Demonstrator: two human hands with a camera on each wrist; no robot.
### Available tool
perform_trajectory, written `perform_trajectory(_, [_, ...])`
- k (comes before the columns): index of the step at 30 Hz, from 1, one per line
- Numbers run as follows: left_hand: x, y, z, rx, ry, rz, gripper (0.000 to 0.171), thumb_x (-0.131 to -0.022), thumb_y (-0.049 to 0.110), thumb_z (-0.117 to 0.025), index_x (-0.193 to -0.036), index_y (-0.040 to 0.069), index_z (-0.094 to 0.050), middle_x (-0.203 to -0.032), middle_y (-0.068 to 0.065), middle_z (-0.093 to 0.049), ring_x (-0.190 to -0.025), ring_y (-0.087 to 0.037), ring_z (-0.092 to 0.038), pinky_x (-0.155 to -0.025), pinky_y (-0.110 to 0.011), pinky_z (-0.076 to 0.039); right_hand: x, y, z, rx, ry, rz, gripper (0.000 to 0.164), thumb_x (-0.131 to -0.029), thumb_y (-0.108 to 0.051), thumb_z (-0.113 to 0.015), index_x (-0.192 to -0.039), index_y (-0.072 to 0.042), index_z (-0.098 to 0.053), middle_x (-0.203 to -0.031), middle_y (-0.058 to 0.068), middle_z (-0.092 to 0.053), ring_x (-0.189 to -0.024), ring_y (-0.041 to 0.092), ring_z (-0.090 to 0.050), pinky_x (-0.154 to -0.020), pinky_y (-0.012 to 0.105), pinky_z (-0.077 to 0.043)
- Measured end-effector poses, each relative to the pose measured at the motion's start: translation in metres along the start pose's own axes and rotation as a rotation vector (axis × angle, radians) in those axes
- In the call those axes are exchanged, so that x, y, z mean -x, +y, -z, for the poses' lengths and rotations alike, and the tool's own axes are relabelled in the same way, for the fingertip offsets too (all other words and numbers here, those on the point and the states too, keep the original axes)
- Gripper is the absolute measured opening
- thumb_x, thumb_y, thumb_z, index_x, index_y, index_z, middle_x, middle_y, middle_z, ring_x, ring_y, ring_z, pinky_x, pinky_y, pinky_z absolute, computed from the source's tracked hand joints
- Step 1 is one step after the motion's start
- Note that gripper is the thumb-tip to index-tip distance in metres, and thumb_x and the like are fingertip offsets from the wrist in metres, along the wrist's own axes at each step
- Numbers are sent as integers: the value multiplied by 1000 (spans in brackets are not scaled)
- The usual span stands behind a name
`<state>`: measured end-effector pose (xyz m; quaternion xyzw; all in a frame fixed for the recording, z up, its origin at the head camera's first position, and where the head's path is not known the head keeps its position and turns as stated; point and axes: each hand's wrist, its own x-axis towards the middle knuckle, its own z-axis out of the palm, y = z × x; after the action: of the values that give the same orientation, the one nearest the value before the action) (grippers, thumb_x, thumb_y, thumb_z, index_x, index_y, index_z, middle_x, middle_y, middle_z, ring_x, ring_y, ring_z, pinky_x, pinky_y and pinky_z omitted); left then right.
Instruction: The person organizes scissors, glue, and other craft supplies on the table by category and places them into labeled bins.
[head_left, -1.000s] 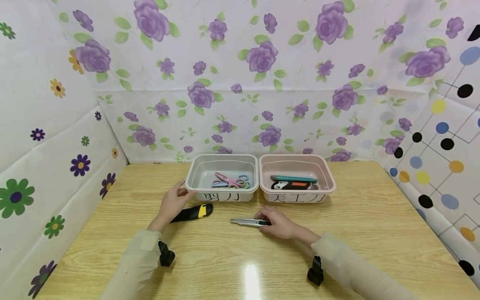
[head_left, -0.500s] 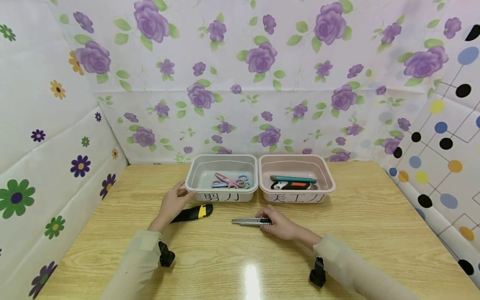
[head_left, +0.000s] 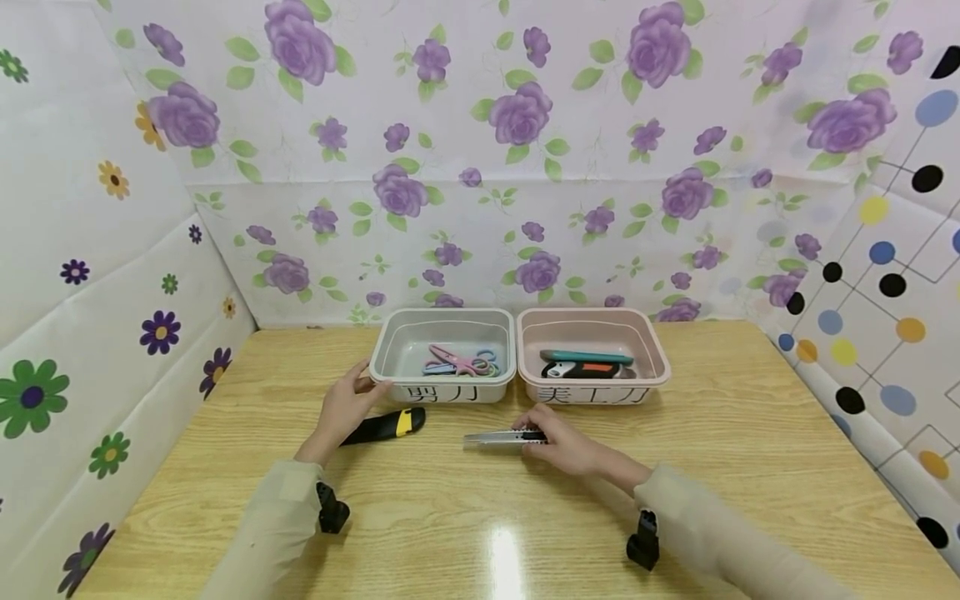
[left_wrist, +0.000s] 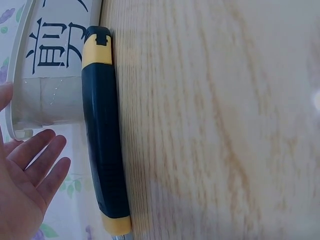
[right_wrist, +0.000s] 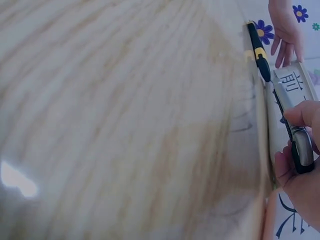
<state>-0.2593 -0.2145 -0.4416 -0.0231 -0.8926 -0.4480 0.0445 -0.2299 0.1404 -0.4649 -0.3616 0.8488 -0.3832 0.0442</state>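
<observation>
My right hand [head_left: 561,444] pinches a silver and black utility knife [head_left: 498,437] between thumb and fingers, close over the table in front of the pink bin [head_left: 592,393]. In the right wrist view this knife [right_wrist: 301,150] points toward the other hand. My left hand [head_left: 347,410] touches the front left corner of the grey bin [head_left: 401,392]; its fingers look extended in the left wrist view. Beside that hand lies a black utility knife [head_left: 378,427] with a yellow band, its rear partly hidden by the wrist.
Inside the grey bin are scissors [head_left: 459,362] with pink and blue handles. The pink bin holds a teal cutter [head_left: 588,357] and a black, white and orange cutter [head_left: 585,370]. Both labelled bins stand side by side near the floral backdrop [head_left: 450,208].
The silver utility knife has shifted slightly right and turned a little with my right hand, and the right wrist has moved right. My left hand stays at the grey bin.
</observation>
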Motion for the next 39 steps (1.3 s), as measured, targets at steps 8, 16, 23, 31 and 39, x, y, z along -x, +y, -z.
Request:
perform_trajectory(8, [0,-1,1,-17,7,2,69,-86,42,-59,-141,8,-33,-120,-18,-57,-110,-31,-55,-80,-44,-48,0,-1,12,9,11,20,27,-82,0,-59,-109,-3,-57,-98,5,-47,-86,15,-42,-76,29,-39])
perform_trajectory(16, [-2,-1,0,-12,5,-5,71,-85,44,-59,-141,8,-33,-120,-18,-57,-111,-31,-54,-81,-44,-48,0,-1,23,63,32,68,28,-81,0,-60,-109,-2,-58,-96,4,-49,-83,14,-43,-74,29,-39])
perform_trajectory(23, [-2,-1,0,-2,1,3,70,-85,44,-59,-141,10,-33,-121,-17,-57,-111,-30,-54,-80,-43,-49,0,-8,35,100,45,76,25,-81,-2,-62,-106,-2,-59,-97,5,-52,-85,14,-44,-75,30,-39])
perform_trajectory(31, [0,-1,1,-13,0,9,72,-85,46,-58,-141,9,-33,-121,-17,-57,-111,-31,-54,-79,-42,-49,-1,-11,49,108,5,80,26,-84,-1,-60,-110,0,-56,-103,8,-50,-88,14,-46,-77,32,-41])
perform_trajectory(39, [-1,0,1,-24,7,3,70,-86,43,-58,-141,8,-33,-120,-17,-57,-111,-31,-54,-79,-43,-49,-3,-17,68,93,-39,8,27,-90,-10,-56,-117,-6,-54,-103,6,-47,-84,13,-42,-72,31,-38])
